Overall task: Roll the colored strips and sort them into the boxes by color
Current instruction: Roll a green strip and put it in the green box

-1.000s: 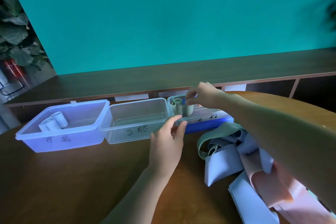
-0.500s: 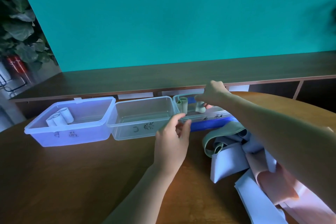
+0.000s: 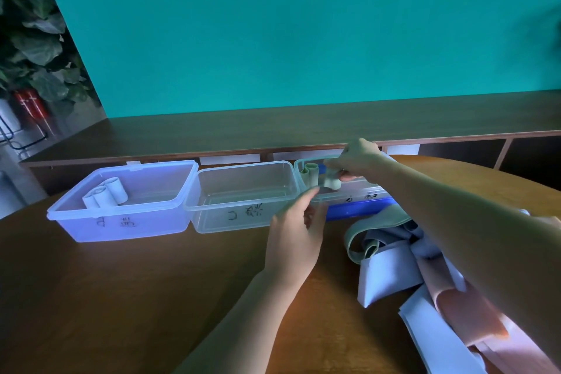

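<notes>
Where the loose strips (image 3: 425, 276) lay heaped nearest the viewer, to the right of the middle box (image 3: 243, 215), the left hand (image 3: 296, 240) rested its loosely extended fingers on that box's right front corner, gripping nothing. Beyond, right of the middle box, the right hand (image 3: 358, 158) pinched a green roll (image 3: 331, 181) over the right box (image 3: 364, 193), beside two upright green rolls (image 3: 309, 173).
</notes>
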Tool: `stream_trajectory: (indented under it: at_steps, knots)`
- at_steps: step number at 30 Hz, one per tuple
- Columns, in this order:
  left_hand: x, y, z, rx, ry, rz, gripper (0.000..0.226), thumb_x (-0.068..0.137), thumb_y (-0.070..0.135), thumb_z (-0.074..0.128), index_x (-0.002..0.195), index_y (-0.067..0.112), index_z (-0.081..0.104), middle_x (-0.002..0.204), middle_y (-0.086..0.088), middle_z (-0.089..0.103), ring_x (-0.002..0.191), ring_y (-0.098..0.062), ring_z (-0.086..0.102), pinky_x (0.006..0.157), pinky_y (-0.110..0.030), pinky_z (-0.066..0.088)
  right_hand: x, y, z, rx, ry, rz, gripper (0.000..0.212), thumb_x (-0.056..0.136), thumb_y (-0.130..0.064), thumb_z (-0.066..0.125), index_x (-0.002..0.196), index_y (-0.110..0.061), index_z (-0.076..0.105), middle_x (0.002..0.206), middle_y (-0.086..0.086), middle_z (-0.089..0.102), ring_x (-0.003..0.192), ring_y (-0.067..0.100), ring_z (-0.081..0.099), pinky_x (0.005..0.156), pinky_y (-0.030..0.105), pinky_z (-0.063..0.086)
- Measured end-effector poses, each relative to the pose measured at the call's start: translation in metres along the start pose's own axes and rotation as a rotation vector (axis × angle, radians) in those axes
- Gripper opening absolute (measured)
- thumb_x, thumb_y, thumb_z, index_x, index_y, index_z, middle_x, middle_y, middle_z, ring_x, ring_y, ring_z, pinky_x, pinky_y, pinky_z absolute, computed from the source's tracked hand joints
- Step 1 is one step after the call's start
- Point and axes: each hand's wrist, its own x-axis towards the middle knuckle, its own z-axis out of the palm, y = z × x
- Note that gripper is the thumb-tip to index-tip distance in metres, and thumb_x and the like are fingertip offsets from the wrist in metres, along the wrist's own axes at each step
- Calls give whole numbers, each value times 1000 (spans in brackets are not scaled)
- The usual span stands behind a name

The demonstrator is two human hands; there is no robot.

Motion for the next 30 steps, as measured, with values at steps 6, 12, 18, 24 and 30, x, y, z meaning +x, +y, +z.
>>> stream_trajectory:
  at_steps: [6,12,18,24,30]
  knots:
    - [0,-4,2,12,-23,16,42,98,28,61,140,20,58,99,4,74,59,8,52,51,-1,36,-3,8,3,132,21,16,33,87,-37,78,92,-4,76,59,1,71,53,10,64,62,22,56]
    - [1,-3,1,-10,-33,-1,42,98,28,62,140,21,58,94,6,73,57,7,54,50,-3,36,3,5,7,186,16,61,25,84,-31,81,78,-11,67,64,1,70,53,9,62,58,19,52]
    - [1,-3,1,0,-46,-11,43,98,31,61,141,23,56,102,8,73,66,3,59,55,-2,40,7,1,17,237,16,76,28,81,-27,83,74,-12,61,76,7,73,62,14,66,69,24,58]
    - [1,-4,2,9,-45,-7,44,98,32,61,141,22,57,101,8,73,67,6,58,57,-2,41,9,0,17,373,-58,107,18,81,-14,81,77,-5,66,76,12,75,65,18,70,83,34,62]
    - [1,-5,2,21,-49,3,44,98,32,62,141,22,56,102,9,72,68,9,58,60,-2,42,4,-2,16,369,-50,119,13,84,-10,77,80,-1,69,59,8,70,50,14,64,64,25,60]
